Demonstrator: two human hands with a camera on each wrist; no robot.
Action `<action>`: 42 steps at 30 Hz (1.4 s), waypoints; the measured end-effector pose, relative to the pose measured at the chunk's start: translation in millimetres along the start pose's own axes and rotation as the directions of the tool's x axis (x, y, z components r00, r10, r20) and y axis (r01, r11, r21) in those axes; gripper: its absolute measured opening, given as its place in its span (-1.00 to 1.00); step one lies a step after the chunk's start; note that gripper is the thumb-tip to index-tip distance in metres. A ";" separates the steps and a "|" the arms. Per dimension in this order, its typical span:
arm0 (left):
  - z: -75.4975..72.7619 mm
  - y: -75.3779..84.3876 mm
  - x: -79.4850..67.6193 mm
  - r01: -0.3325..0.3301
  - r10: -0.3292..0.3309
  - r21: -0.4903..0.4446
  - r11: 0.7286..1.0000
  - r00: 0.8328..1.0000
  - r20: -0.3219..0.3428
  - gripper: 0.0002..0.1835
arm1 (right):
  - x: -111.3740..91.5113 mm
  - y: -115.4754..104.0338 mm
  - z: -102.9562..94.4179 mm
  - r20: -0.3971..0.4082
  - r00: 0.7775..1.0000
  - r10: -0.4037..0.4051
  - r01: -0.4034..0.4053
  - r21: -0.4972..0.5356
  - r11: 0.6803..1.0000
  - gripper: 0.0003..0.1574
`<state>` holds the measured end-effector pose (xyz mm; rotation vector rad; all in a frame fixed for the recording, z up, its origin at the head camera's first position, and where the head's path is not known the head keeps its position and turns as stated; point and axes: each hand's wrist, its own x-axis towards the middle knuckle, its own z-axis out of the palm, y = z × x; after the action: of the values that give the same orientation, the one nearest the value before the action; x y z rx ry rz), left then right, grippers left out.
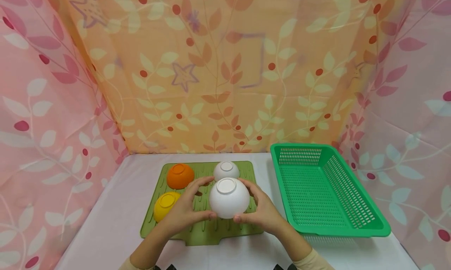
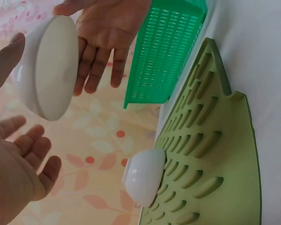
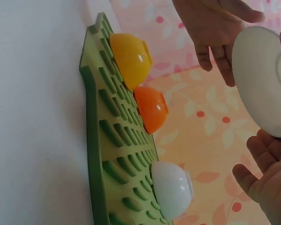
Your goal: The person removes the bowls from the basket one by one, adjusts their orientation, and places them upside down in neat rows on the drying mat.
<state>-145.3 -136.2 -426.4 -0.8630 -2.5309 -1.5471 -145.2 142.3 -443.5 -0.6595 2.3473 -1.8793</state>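
Between my two hands, a white bowl (image 1: pixel 230 201) is held upside down, raised above the green drying mat (image 1: pixel 202 237). My left hand (image 1: pixel 186 208) grips its left side, thumb at the near rim and fingers around the far side. On the opposite side my right hand (image 1: pixel 262 209) holds it the same way. The bowl's open underside (image 2: pixel 56 70) shows in the left wrist view. Behind it, a second white bowl (image 1: pixel 226 170) rests base up on the mat. An orange bowl (image 1: pixel 180 176) and a yellow bowl (image 1: pixel 165 207) also lie inverted, along the mat's left side.
A green slotted basket (image 1: pixel 334 231) stands on the right of the white-covered table (image 1: pixel 105 223), with nothing inside. Floral curtains (image 1: pixel 225 117) enclose the table at the back and both sides.
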 end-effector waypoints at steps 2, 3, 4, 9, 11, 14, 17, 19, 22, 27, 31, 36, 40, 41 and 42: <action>0.5 -1.1 0.4 0.019 -0.019 -0.009 1.000 1.000 0.008 0.00 | -0.6 0.0 0.3 -0.002 1.000 -0.006 0.006 0.002 1.000 0.21; 0.7 -1.5 0.5 0.032 -0.032 -0.019 0.999 0.999 0.016 0.00 | -0.9 -0.1 0.4 -0.003 1.000 -0.010 0.010 0.003 1.000 0.21; 1.0 -2.0 0.5 0.040 -0.040 -0.023 0.999 0.999 0.024 0.01 | -1.2 0.0 0.6 -0.003 1.000 -0.015 0.015 0.006 1.000 0.22; 2.1 -4.2 0.1 0.044 -0.042 -0.040 0.998 0.998 0.057 0.05 | -1.3 1.7 0.9 0.014 0.999 -0.044 0.044 0.018 0.999 0.25; 2.5 -5.2 0.2 0.018 -0.016 -0.034 0.999 0.998 0.061 0.05 | -0.9 2.4 1.0 0.024 0.998 -0.055 0.054 0.018 0.998 0.26; 2.9 -5.9 0.3 -0.001 0.003 -0.028 1.000 0.998 0.059 0.06 | -0.5 2.4 1.5 0.034 0.998 -0.061 0.060 0.023 0.998 0.26; 3.0 -6.0 0.1 -0.007 0.008 -0.014 1.000 0.998 0.055 0.06 | -0.9 1.4 2.1 0.037 0.997 -0.062 0.061 0.028 0.998 0.28; 3.2 -5.4 -0.2 0.004 -0.004 -0.013 1.000 0.999 0.055 0.07 | -1.4 0.3 2.5 0.037 0.997 -0.062 0.061 0.027 0.998 0.29; 3.3 -4.3 -0.6 0.017 -0.016 -0.016 1.000 0.998 0.055 0.07 | -2.1 -1.3 2.9 0.036 0.997 -0.062 0.061 0.025 0.998 0.29; 3.3 -1.0 -1.1 0.043 -0.041 -0.033 0.999 0.997 0.058 0.06 | -2.7 -1.9 3.0 0.039 0.997 -0.062 0.060 0.032 0.998 0.29; 2.9 0.5 -1.5 0.067 -0.065 -0.037 0.997 0.996 0.060 0.05 | -2.9 -2.0 2.9 0.039 0.997 -0.060 0.059 0.034 0.998 0.29; 3.0 0.2 -1.5 0.082 -0.079 -0.041 0.996 0.995 0.056 0.03 | -3.2 -2.7 2.7 0.042 0.997 -0.058 0.056 0.041 0.998 0.32; 3.6 0.0 -1.0 0.089 -0.087 -0.039 0.995 0.995 0.051 0.03 | -2.8 -3.1 2.7 0.043 0.997 -0.060 0.058 0.044 0.997 0.31; 3.8 -0.1 -0.9 0.089 -0.087 -0.038 0.995 0.995 0.049 0.02 | -2.6 -3.1 2.7 0.043 0.997 -0.061 0.060 0.043 0.997 0.31; 3.8 -0.1 -0.7 0.091 -0.089 -0.036 0.995 0.995 0.049 0.02 | -2.6 -3.0 2.7 0.042 0.997 -0.062 0.061 0.041 0.997 0.30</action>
<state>-143.9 -133.3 -428.6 -0.8099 -2.6156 -1.6237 -141.1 140.4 -441.9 -0.7687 2.2833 -1.9105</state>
